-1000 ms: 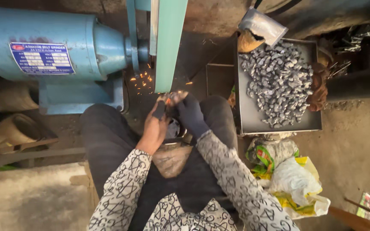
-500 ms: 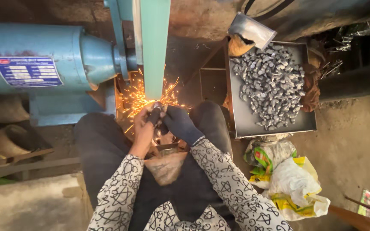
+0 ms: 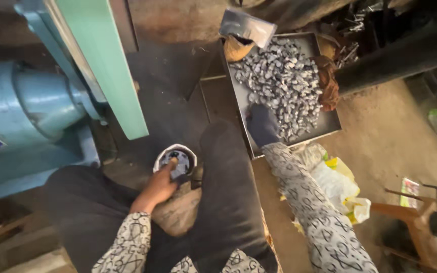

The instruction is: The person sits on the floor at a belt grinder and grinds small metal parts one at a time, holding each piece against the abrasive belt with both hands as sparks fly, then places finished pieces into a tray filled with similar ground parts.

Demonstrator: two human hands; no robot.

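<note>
My left hand (image 3: 159, 186) is bare and reaches down between my knees, with its fingertips at the mouth of a small white cup (image 3: 164, 157) that holds dark metal bits. My right hand (image 3: 262, 124) wears a dark glove and rests on the near edge of a heap of small grey metal pieces (image 3: 284, 76) in a flat metal tray (image 3: 234, 93). Its fingers lie among the pieces, and I cannot see whether they hold one. The green sanding belt (image 3: 110, 65) stands free above my left hand, touching neither hand.
A blue motor housing (image 3: 31, 108) fills the left side. A metal scoop (image 3: 247, 26) lies at the tray's far end, and a thick dark pipe (image 3: 400, 53) runs behind it. Crumpled plastic bags (image 3: 341, 183) lie on the dirt floor at the right, beside a rusty frame (image 3: 410, 217).
Both hands have left the belt and the sparks have stopped. My left hand dropped to the white cup and my right hand swung out to the tray. The view has tilted right.
</note>
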